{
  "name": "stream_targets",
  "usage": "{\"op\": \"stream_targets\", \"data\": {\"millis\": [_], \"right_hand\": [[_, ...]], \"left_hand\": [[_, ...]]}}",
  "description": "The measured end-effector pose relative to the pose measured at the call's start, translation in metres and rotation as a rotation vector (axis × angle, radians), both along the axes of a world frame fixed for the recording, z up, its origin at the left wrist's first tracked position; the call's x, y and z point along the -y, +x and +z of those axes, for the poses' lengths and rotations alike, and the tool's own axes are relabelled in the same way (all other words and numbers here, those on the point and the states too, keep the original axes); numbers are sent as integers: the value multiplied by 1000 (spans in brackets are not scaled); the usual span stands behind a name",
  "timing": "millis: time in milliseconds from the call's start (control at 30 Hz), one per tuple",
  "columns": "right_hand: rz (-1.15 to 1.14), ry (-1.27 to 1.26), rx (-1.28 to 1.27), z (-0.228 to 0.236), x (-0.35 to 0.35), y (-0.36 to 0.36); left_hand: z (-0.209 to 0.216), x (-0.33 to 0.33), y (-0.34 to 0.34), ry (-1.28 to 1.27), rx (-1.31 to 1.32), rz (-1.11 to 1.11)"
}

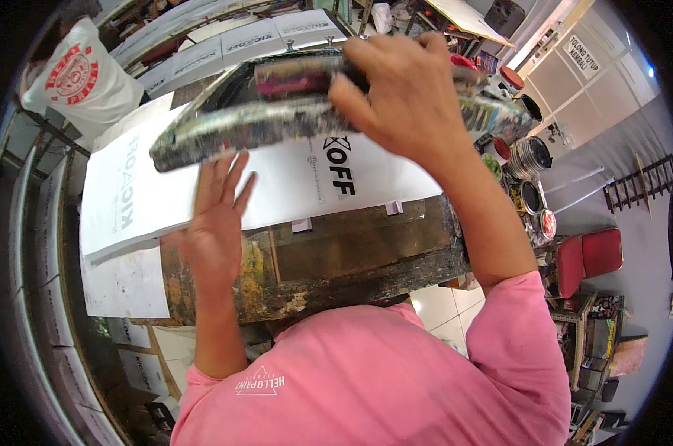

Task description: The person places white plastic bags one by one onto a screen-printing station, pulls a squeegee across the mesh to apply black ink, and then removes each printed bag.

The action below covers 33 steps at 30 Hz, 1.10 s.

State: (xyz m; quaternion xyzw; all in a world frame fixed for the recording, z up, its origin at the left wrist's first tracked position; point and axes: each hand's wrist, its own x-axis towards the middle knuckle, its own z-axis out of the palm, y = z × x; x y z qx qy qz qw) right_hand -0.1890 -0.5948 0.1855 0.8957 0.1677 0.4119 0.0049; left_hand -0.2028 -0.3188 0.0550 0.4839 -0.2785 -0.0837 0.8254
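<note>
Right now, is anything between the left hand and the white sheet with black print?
Nothing visible along the near part of the white sheet; beyond the left hand, the paint-stained frame hides the far part.

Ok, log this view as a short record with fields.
right hand: at the frame, blurred; exact grip unclear
left hand: open, near the frame's lower edge
frame: over the white sheet
sheet: black print, partly hidden
table: stained
right side: cans, red chair
upper left: co-worker, white shirt
</note>
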Motion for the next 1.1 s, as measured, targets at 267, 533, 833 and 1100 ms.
{"op": "stream_targets", "data": {"millis": [267, 533, 833, 1100], "right_hand": [[57, 171, -128, 60, -7, 40], [-113, 308, -387, 108, -12, 63], [10, 104, -244, 86, 20, 81], [-54, -28, -70, 63, 16, 69]], "left_hand": [[-120, 24, -13, 1806, 508, 560], [-25, 58, 50, 1086, 343, 769], [-38, -109, 76, 1219, 164, 987], [-36, -319, 150, 1365, 255, 1034]]}}
